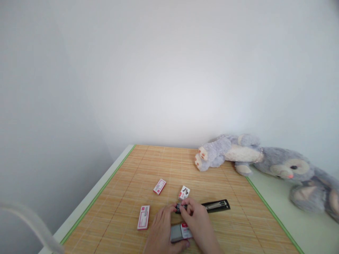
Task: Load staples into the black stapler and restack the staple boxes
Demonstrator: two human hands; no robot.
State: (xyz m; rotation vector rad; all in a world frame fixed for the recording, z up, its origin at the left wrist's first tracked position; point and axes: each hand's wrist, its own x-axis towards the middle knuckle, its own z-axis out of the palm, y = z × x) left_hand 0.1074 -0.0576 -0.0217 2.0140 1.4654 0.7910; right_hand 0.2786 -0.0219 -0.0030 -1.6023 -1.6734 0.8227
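A black stapler (216, 205) lies opened out flat, its metal channel showing on the right. My left hand (160, 231) has its fingertips on the stapler's left end, steadying it, with the thumb spread low beside a grey box. My right hand (198, 220) is closed at the same end, thumb and index finger pinched together over the stapler; anything small between them is hidden. Between my hands lies the grey box (177, 233) with a red and white label, partly covered by my right hand. Just beyond my fingers sits a small white box (184, 192) with a dark picture.
Two white and pink-red boxes lie on the left: a nearer box (143, 217) and a farther box (159, 186). A grey plush rabbit (243, 153) lies along the back right. The bamboo mat (119, 187) has green edging. A pale curved object (29, 218) shows at lower left.
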